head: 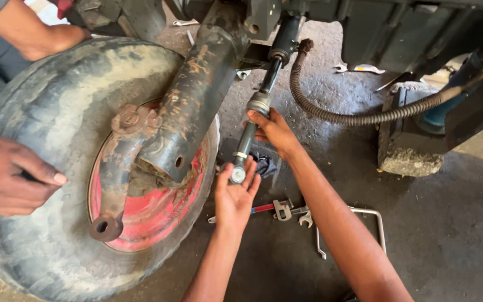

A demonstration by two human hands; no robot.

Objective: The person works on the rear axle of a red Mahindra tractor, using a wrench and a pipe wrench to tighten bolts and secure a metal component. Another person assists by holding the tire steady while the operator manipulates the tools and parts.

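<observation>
while gripped, shock absorber point(252, 126) beside red wheel point(141, 218)

The shock absorber rod point(255, 120) hangs in a narrow gap: the rusty fork arm point(194, 95) and the big tyre point(46, 168) close the left side, and the ribbed hose point(359, 118) curves across the right. Below the rod, the floor point(448, 223) is partly taken by a dark cloth point(264, 164), some wrenches point(286, 211) and a bent metal rod point(367, 221). The concrete block point(412, 151) blocks the far right. Toward the lower right the floor is open.
</observation>
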